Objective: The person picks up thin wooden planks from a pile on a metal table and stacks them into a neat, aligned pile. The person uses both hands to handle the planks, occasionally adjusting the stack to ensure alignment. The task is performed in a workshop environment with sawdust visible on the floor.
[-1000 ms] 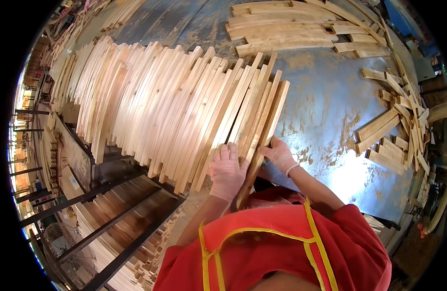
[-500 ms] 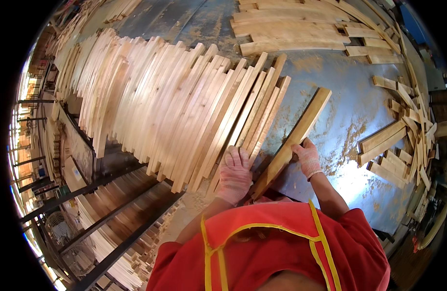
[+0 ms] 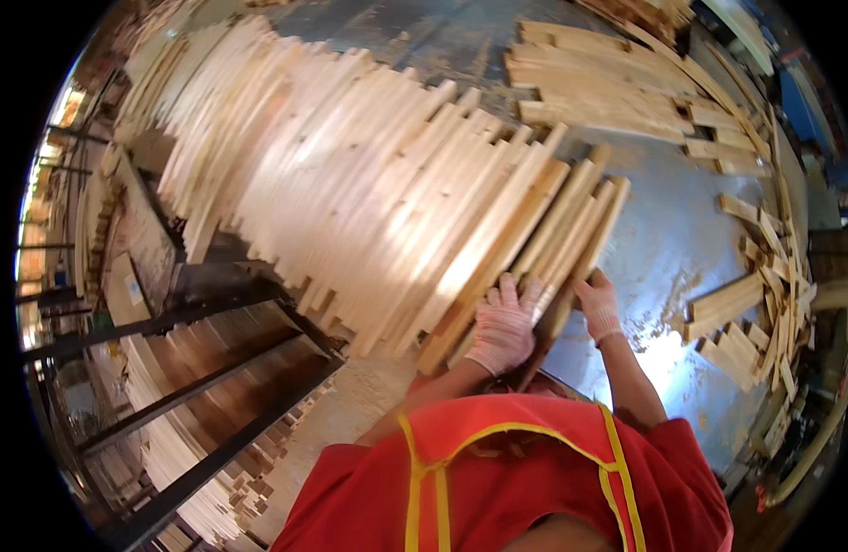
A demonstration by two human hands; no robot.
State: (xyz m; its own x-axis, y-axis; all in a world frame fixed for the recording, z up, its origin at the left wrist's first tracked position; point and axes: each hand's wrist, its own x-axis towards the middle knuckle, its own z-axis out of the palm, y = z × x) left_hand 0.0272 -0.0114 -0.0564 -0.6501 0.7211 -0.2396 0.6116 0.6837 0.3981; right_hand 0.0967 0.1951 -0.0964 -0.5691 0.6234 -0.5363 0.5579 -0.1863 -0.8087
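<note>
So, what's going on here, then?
A person in red clothing with yellow trim is handling wooden strips lying side by side in a long row. The gloved left hand rests on strips near the row's right end, while the gloved right hand touches the outermost strip. Beyond them, boards and loose short pieces lie on the shiny table.

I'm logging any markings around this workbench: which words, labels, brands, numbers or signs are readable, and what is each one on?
No text can be read.
Small pale patch on the tan panel at left: possibly a label, too small and blurred to read.
Wooden slats, red apron with yellow trim: no lettering I can make out.
Background near the picture's rim: too blurred to tell.
</note>
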